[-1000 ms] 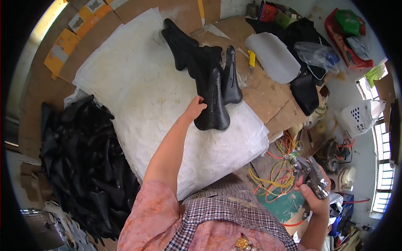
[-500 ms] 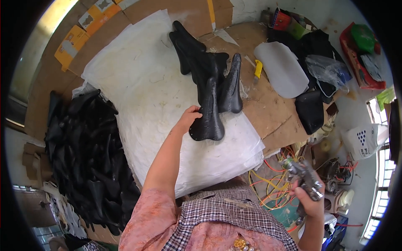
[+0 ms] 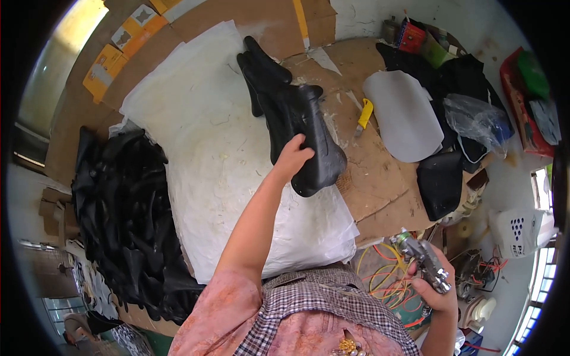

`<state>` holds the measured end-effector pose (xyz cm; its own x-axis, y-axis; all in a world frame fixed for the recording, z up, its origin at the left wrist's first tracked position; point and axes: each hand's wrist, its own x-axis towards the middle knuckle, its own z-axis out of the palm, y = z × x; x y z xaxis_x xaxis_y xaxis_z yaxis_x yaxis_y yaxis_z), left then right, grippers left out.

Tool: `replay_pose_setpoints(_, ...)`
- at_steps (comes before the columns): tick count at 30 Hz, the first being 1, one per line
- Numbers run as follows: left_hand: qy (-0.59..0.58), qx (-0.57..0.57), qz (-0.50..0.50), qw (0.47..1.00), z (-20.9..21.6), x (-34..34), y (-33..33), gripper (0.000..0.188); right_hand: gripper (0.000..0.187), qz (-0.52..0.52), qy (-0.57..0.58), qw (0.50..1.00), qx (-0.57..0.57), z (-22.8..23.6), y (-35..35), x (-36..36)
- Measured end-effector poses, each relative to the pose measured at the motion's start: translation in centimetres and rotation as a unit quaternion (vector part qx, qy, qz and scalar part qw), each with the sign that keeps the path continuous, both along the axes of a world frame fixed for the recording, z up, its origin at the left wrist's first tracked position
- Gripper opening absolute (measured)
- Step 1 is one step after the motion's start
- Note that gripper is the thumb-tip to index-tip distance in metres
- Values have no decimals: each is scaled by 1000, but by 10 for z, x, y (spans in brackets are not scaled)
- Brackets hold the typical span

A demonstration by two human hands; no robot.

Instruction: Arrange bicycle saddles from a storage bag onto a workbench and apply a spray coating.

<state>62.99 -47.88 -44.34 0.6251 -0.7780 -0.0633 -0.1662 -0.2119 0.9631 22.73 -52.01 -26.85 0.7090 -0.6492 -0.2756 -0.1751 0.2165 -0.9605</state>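
Note:
My left hand reaches over the white-covered work surface and grips the left edge of a glossy black bicycle saddle. Its narrow nose points away from me, and its wide end is nearest. Behind and beside it lie more black saddles, partly overlapping; the held one hides some of them. Low on the right, apart from the saddles, my right hand is wrapped round a metal spray gun, whose front end points up and to the left.
White sheeting covers the left of the cardboard-topped table. A yellow utility knife and a grey oval sheet lie at right. Black pieces are heaped at left. Coloured hoses tangle below the table edge.
My left hand and the saddle have moved away from me and to the right, toward the other saddles. The spray gun stays low on the right in my right hand.

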Motion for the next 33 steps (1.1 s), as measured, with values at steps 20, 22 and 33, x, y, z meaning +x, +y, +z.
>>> replay_pose_setpoints(20,321,-36,64,944,-20,63,11,10,63,32,47,995,-82,11,9,40)
replay_pose_setpoints(22,250,-16,82,965,-25,54,16,12,63,28,19,996,-88,13,16,43)
replay_pose_setpoints(33,137,-508,439,728,131,152,287,41,53,68,24,981,-180,20,40,88)
